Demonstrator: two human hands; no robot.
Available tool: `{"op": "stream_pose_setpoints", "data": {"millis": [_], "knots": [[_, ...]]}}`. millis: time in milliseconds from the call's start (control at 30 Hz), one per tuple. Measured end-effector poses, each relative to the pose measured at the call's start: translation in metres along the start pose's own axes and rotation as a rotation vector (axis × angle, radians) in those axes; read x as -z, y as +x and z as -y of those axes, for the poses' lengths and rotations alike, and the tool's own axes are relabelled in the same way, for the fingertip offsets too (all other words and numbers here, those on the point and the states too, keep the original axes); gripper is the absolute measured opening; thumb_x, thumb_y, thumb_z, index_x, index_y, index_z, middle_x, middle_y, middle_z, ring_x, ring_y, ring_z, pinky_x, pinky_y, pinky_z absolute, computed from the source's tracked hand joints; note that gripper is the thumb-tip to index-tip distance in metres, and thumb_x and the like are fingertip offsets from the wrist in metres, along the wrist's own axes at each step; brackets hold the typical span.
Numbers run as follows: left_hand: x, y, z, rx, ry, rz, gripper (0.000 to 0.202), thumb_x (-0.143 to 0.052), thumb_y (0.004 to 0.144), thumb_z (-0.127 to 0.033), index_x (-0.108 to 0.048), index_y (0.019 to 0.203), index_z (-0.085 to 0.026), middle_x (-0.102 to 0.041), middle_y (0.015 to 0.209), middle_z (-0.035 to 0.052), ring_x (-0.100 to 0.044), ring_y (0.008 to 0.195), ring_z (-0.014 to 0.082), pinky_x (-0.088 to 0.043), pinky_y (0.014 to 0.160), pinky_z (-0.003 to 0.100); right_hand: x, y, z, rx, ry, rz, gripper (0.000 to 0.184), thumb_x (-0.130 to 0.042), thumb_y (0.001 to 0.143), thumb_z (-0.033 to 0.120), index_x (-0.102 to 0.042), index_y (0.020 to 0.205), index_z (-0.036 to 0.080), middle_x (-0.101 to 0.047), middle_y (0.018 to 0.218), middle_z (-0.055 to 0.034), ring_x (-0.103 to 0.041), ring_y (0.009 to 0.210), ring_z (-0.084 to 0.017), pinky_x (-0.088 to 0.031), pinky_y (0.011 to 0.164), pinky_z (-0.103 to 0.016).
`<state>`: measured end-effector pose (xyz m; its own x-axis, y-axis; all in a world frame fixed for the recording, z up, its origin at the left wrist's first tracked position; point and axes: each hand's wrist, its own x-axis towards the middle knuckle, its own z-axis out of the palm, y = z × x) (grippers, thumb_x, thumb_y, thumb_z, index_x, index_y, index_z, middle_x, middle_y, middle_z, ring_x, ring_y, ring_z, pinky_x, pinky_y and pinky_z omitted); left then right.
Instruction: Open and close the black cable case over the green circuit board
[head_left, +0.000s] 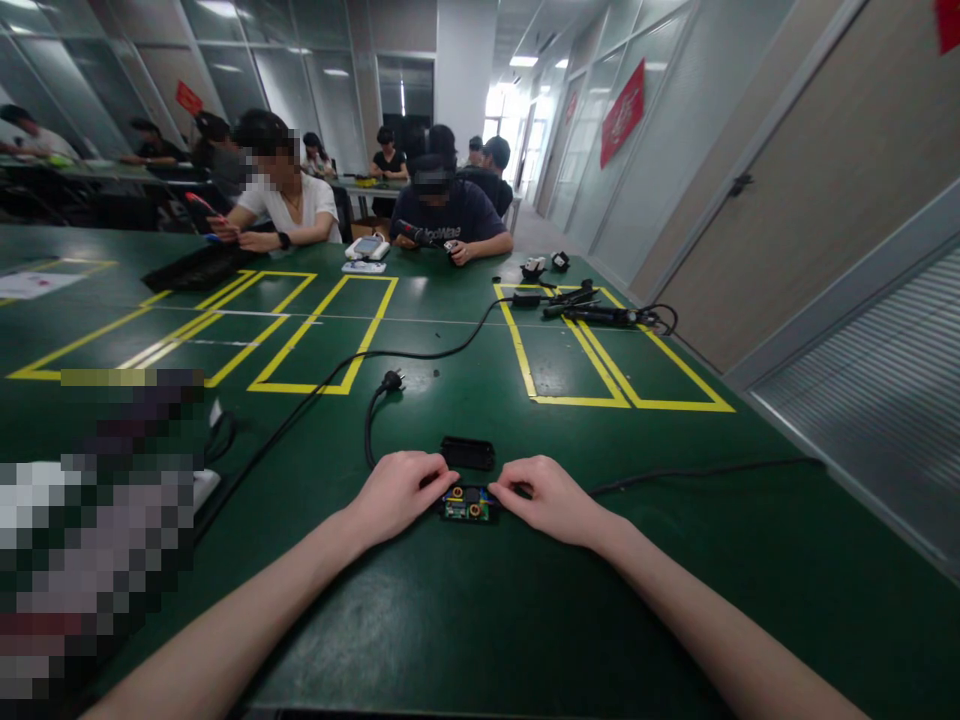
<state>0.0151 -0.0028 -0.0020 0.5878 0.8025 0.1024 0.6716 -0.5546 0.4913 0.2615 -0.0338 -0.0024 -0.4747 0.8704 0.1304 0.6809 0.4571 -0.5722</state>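
An opened black power adapter (466, 504) lies on the green table (480, 600) in front of me, its circuit board with orange coils showing. My left hand (401, 493) grips its left end with curled fingers. My right hand (546, 497) pinches its right end. The adapter's black lid (468, 453) lies just behind the hands. A black cable runs from the adapter off to the right (712, 470), and a second cable ends in a plug (391, 380) behind my left hand.
Yellow taped rectangles (322, 330) mark the table. Black tools and cables (600, 312) lie at the far right, and a white device (367, 247) sits at the far edge. Several people sit at the far side. A blurred patch covers the left near corner.
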Motion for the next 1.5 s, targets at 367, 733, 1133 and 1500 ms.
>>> {"op": "stream_pose_setpoints", "data": {"millis": [367,733,1133,1500], "knots": [[-0.003,0.000,0.000,-0.005,0.003,-0.018,0.038,-0.050,0.104,-0.036,-0.060,0.071,-0.019,-0.063,0.067,-0.0007,-0.059,0.063,0.0145,-0.039,0.062,0.024,-0.005,0.001,0.000,0.021,-0.115,-0.036,0.030,-0.062,0.094,0.023,-0.060,0.065,0.020,-0.063,0.061,0.0011,-0.056,0.058,-0.014,-0.037,0.064,-0.027],[-0.002,0.000,-0.001,-0.006,0.062,-0.054,0.026,-0.050,0.102,-0.035,-0.064,0.086,-0.021,-0.065,0.074,-0.0002,-0.061,0.068,0.0160,-0.043,0.066,0.025,-0.011,0.004,-0.002,-0.049,-0.187,-0.108,0.028,-0.066,0.085,0.020,-0.052,0.061,0.021,-0.053,0.052,0.0059,-0.046,0.050,-0.011,-0.035,0.065,-0.027],[0.001,0.001,-0.001,0.033,0.024,-0.061,0.027,-0.055,0.099,-0.028,-0.063,0.124,-0.022,-0.071,0.094,0.0024,-0.067,0.083,0.0189,-0.051,0.078,0.029,-0.010,0.003,0.001,-0.068,-0.249,-0.222,0.015,-0.068,0.081,0.025,-0.065,0.095,0.021,-0.062,0.073,0.0015,-0.056,0.064,-0.015,-0.039,0.066,-0.027],[0.003,-0.001,-0.002,-0.024,0.024,-0.071,0.025,-0.052,0.102,-0.028,-0.070,0.087,-0.020,-0.066,0.085,0.0013,-0.063,0.077,0.0150,-0.045,0.070,0.025,-0.008,0.001,-0.004,0.077,-0.114,-0.105,0.017,-0.054,0.102,0.023,-0.069,0.108,0.020,-0.064,0.114,-0.0087,-0.067,0.096,-0.020,-0.057,0.087,-0.035]]}}
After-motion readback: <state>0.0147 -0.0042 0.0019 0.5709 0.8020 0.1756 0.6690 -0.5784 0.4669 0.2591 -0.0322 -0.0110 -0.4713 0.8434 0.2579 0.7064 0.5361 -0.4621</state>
